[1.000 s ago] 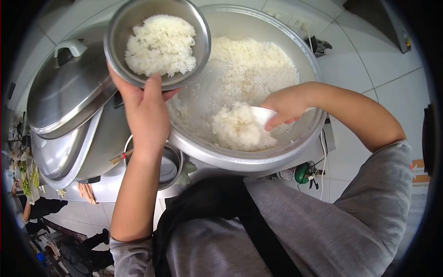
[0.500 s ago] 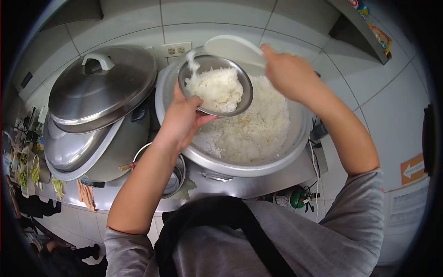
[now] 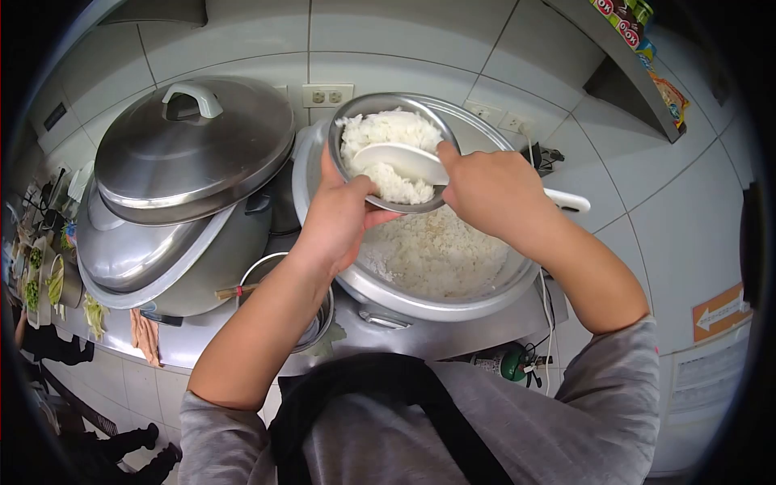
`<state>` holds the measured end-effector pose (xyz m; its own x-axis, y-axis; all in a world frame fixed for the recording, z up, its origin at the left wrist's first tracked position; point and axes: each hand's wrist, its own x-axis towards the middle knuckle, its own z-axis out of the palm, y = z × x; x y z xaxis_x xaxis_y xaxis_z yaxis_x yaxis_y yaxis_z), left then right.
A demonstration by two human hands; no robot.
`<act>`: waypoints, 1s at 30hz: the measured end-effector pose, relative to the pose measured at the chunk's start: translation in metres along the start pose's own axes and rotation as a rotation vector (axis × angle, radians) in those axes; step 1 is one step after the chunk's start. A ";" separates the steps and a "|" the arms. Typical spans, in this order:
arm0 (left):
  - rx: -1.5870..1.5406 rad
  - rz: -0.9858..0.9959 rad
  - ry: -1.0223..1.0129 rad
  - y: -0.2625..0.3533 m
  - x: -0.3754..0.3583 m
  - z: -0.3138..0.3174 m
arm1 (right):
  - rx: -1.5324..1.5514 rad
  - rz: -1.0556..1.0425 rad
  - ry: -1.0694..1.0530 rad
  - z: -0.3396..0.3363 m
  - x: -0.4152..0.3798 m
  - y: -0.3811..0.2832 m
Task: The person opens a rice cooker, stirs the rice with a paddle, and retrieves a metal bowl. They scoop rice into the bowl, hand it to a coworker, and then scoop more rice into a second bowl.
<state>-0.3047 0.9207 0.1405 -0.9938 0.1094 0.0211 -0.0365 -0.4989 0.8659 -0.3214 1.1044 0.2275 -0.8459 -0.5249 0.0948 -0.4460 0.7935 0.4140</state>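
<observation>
My left hand [image 3: 338, 217] holds a small steel bowl [image 3: 352, 121] heaped with white rice [image 3: 388, 129] above the big rice cooker pot [image 3: 420, 305]. My right hand [image 3: 485, 190] grips a white rice paddle [image 3: 402, 162] whose blade lies flat on the rice in the bowl, while its handle end [image 3: 568, 200] sticks out to the right. Cooked rice [image 3: 440, 250] fills the lower part of the big pot beneath both hands.
A large steel lid [image 3: 190, 153] leans on a second cooker [image 3: 153, 259] at the left. A small steel pot [image 3: 311, 311] with a wooden stick sits by the front edge. Tiled wall with sockets [image 3: 326, 94] behind; a shelf [image 3: 638, 56] at upper right.
The paddle scooped rice from the big pot, lifted it over the bowl and now presses down on the heap. The bowl is fuller and sits a little farther right.
</observation>
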 end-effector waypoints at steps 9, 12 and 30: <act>-0.004 -0.093 -0.003 -0.006 0.002 0.000 | -0.073 -0.044 0.019 0.021 0.012 0.010; 0.035 -0.117 0.017 -0.008 0.004 -0.006 | -0.031 0.008 0.022 -0.032 0.002 0.020; 0.085 0.036 0.031 0.000 -0.002 -0.010 | 0.593 0.240 0.021 0.046 0.054 0.084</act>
<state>-0.3037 0.9118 0.1353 -0.9971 0.0660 0.0386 0.0067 -0.4275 0.9040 -0.4177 1.1570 0.2256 -0.9390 -0.3127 0.1430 -0.3362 0.9222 -0.1912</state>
